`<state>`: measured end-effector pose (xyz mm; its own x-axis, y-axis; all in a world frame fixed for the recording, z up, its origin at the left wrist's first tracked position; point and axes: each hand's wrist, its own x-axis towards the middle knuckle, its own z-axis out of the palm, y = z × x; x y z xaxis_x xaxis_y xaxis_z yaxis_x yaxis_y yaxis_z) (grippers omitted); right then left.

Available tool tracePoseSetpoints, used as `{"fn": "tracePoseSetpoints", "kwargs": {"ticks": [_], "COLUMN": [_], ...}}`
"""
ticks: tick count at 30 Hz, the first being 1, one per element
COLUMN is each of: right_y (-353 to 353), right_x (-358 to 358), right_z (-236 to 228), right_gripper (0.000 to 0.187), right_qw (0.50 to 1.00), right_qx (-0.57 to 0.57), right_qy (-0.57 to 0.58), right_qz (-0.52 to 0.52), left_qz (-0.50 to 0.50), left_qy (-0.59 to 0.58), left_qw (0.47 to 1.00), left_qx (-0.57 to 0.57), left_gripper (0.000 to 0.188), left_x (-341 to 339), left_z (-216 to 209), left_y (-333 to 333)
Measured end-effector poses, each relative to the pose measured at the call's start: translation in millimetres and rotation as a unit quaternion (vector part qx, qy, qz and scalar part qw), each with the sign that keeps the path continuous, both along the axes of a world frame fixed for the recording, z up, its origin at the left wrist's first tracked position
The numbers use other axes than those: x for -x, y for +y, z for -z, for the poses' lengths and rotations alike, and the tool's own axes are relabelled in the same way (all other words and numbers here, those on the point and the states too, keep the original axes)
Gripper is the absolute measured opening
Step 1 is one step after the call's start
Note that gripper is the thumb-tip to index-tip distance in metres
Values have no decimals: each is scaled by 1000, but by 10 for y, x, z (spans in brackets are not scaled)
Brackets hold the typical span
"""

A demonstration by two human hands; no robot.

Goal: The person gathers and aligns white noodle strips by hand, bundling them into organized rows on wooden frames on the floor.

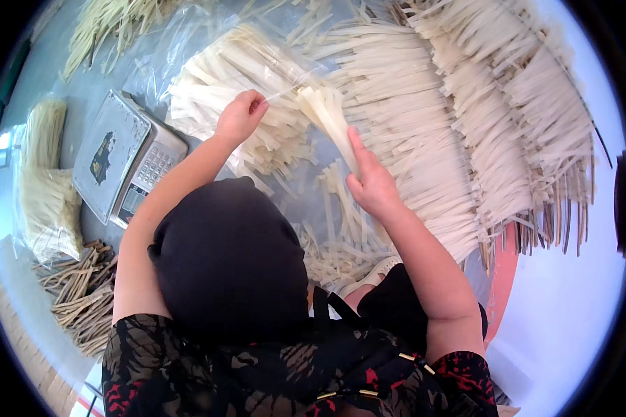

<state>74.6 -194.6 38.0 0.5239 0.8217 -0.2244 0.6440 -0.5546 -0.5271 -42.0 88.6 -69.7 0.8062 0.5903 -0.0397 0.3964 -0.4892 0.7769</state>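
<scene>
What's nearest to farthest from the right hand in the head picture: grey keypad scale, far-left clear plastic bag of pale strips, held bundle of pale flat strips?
1. Pale flat strip bundle, in the right hand.
2. Grey keypad scale, to its left.
3. Clear plastic bag of pale strips, beyond the scale at far left.

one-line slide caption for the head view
Right hand holding a bundle of pale strips, left hand near its far end, a scale to the left.

Nothing is coming through readable here; the grey scale (127, 161) is showing rows of pale keys (154, 165), their marks being too tiny to make out; the dark patch (103, 158) on its pan (122, 128) is giving up nothing legible.
</scene>
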Motion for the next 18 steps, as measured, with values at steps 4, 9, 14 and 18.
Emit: {"fn": "tracePoseSetpoints", "kwargs": {"ticks": [4,9,14,18], "right_y": [317,752,1366,1855], "right_x": [39,109,53,-88], "right_z": [187,431,586,851], "right_gripper": [83,82,82,78], "right_qw": [990,990,993,992], "right_qx": [128,106,76,-26], "right_qy": [48,29,14,-63], "right_qz": [-21,-89,-89,-106], "left_qz": [-58,-68,-44,-2], "left_qy": [-106,-170,-183,-175], "left_qw": [991,982,982,984], "left_qx": [52,33,-4,-21], "left_gripper": [17,12,11,11], "left_x": [3,42,64,77], "left_z": [-87,-326,-379,-451], "left_y": [60,-2,35,36]}}
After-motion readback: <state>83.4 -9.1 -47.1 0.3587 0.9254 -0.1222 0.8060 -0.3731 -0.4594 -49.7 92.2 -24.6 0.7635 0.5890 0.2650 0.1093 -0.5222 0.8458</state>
